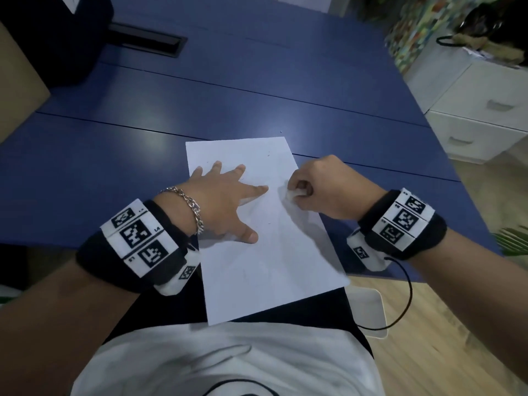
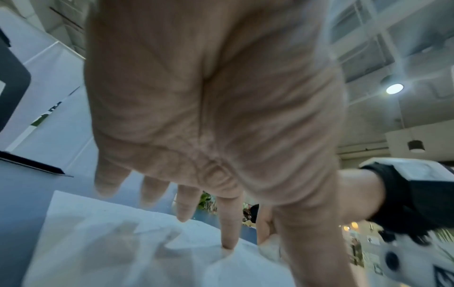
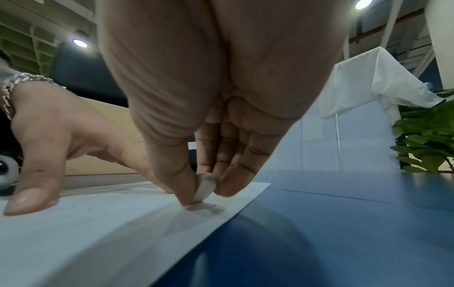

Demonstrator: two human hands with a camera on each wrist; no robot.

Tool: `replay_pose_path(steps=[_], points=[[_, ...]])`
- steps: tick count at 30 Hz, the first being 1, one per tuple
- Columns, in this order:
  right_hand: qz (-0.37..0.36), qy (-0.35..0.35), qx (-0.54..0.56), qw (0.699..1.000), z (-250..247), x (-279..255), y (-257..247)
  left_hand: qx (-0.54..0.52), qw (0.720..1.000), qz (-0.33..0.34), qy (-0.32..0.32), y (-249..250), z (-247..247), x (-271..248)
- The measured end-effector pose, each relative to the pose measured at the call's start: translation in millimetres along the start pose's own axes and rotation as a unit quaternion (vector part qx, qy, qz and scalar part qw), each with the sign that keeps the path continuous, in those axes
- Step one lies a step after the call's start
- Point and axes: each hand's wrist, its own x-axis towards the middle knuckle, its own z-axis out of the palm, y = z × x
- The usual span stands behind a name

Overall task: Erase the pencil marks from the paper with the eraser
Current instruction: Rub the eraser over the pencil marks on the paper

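Pencil marks barely show, we note; right hand [image 1: 320, 190] pinches eraser [image 1: 294, 193] on paper [image 1: 274, 252], left hand [image 1: 220, 195] spread flat; worktop [image 1: 228, 104] beneath.

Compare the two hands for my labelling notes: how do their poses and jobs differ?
The left hand lies flat with fingers spread, pressing the paper; the right hand is curled, pinching the eraser. The left holds nothing; the right sets the eraser on the sheet. Both touch the paper.

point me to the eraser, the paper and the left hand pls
eraser [image 3: 205, 187]: right wrist view, on its white face between the pinching thumb and fingers.
paper [image 1: 274, 252]: head view, on the bare middle of the sheet.
left hand [image 1: 220, 192]: head view, on the back of the hand.
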Motion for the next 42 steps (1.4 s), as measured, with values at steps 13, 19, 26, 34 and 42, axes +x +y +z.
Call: replay_pose_path(steps=[13,19,26,34,42], points=[[-0.034,-0.015,-0.001,0.999,3,-8,-11,0.010,1.000,-0.006,-0.001,18,3,14],[0.007,0.023,-0.004,1.000,1,1,2,0.025,0.999,-0.014,-0.015,21,2,16],[-0.035,0.009,-0.018,0.999,3,-1,-1,0.026,0.999,-0.025,-0.028,23,-3,17],[-0.068,-0.025,-0.034,0.997,3,-10,-3,0.036,0.998,-0.034,-0.031,30,-6,17],[-0.076,-0.027,-0.023,0.996,8,-22,-2,0.067,0.996,-0.036,-0.048,39,-20,18]])
